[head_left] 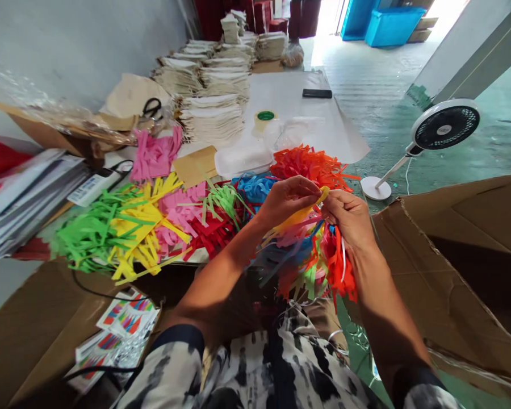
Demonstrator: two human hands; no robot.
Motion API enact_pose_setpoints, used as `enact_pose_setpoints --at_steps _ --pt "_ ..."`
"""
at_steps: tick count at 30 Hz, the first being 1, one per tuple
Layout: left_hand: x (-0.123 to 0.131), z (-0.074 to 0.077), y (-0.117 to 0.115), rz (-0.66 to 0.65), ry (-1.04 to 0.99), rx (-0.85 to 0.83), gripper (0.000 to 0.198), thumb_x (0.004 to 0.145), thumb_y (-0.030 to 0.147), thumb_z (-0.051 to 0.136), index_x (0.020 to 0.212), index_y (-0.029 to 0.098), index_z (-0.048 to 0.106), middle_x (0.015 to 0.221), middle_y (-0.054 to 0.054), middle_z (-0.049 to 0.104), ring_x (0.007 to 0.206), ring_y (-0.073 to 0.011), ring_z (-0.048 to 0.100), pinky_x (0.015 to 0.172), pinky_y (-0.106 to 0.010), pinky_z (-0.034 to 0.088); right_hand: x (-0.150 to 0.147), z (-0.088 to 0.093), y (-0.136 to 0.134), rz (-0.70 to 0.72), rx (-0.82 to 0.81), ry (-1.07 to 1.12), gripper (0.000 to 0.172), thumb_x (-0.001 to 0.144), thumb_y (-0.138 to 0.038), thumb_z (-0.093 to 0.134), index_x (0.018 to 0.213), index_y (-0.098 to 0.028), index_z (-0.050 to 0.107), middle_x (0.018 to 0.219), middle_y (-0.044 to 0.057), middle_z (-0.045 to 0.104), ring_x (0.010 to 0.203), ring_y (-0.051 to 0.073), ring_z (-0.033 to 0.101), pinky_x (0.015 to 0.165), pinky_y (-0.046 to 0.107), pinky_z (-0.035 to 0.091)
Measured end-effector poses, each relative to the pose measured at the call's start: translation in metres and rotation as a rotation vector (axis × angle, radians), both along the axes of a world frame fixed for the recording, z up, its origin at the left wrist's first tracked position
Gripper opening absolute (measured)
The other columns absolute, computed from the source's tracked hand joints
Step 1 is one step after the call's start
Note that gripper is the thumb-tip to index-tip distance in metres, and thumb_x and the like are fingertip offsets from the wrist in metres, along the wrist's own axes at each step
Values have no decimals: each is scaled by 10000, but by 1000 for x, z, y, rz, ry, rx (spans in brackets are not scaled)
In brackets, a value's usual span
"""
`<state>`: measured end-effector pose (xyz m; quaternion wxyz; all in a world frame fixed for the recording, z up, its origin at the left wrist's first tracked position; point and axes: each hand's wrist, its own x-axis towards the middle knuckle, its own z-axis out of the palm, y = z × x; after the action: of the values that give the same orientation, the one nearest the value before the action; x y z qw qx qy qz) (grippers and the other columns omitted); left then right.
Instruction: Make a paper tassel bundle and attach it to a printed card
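Note:
My left hand (292,196) pinches the top of a yellow paper tassel (298,217), whose strips hang blurred below. Close beside it, my right hand (349,213) grips the tassel's twisted yellow end and a bunch of multicoloured tassels (315,267). Orange, green, pink and blue strips dangle under that hand, with a white string (344,258) among them. On the table just beyond lie piles of cut tassels: orange (310,165), blue (253,190), red (215,227), light green (225,201), pink (179,207), yellow (138,221) and green (91,230).
Stacked off-white bundles (213,116) line the table's back. Tape (265,118), a black phone (317,93), scissors (152,108) and a clear plastic tray (243,160) lie there. A fan (445,126) stands right. Cardboard boxes (455,272) flank me; printed cards (125,318) lie low left.

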<state>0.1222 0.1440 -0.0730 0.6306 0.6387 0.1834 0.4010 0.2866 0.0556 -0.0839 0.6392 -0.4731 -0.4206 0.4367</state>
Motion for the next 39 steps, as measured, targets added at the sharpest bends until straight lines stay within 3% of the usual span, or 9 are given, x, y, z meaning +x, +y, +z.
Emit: enact_pose_setpoints --at_steps 3,9,16,21,26,30,36,39 --pt "-2 0 1 -9 5 -33 484 728 522 958 993 172 751 949 -48 799 903 -164 764 833 -272 580 0 0 0 8 2 -35 303 805 -495 890 934 -234 803 519 -71 472 474 94 357 489 264 231" --pt "-3 -1 2 -49 35 -81 530 684 520 983 989 165 735 904 -46 791 811 -156 751 768 -277 575 -5 3 -2 -29 16 -75 282 816 -492 862 871 -228 781 533 -75 459 464 75 310 490 261 212" --pt "-2 -1 2 -48 47 -102 541 666 562 978 893 137 731 876 -51 768 788 -161 725 771 -307 573 -4 5 -3 -73 2 -124 315 794 -521 864 907 -251 746 540 -72 514 449 95 353 479 263 243" --pt "0 0 0 -39 57 -30 530 710 600 939 873 136 742 853 -47 749 757 -147 685 742 -297 539 -3 5 -4 -76 -2 -152 245 826 -464 821 902 -252 724 545 -69 536 446 102 378 473 260 260" --pt "-1 3 -4 56 105 138 510 769 629 887 884 151 752 837 -37 744 740 -137 656 704 -273 493 -4 8 -5 -78 7 -121 219 793 -392 860 897 -244 738 543 -77 534 454 99 424 470 249 294" --pt "-3 8 -7 97 117 219 474 822 622 842 843 160 736 809 -25 730 728 -131 640 719 -275 490 -5 10 -5 -90 16 -169 270 810 -450 864 927 -239 743 566 -66 585 458 105 461 476 251 332" --pt "0 9 -9 84 66 110 390 870 558 802 903 195 663 785 11 703 714 -132 670 682 -264 489 -7 11 -5 -95 18 -114 397 856 -613 823 929 -250 681 587 -58 608 424 87 358 445 247 235" --pt "3 8 -9 139 100 115 335 932 537 731 958 222 620 729 32 677 645 -127 662 618 -259 460 -9 13 -5 -160 21 -115 435 913 -671 741 913 -241 681 662 -31 638 455 87 372 451 250 241"
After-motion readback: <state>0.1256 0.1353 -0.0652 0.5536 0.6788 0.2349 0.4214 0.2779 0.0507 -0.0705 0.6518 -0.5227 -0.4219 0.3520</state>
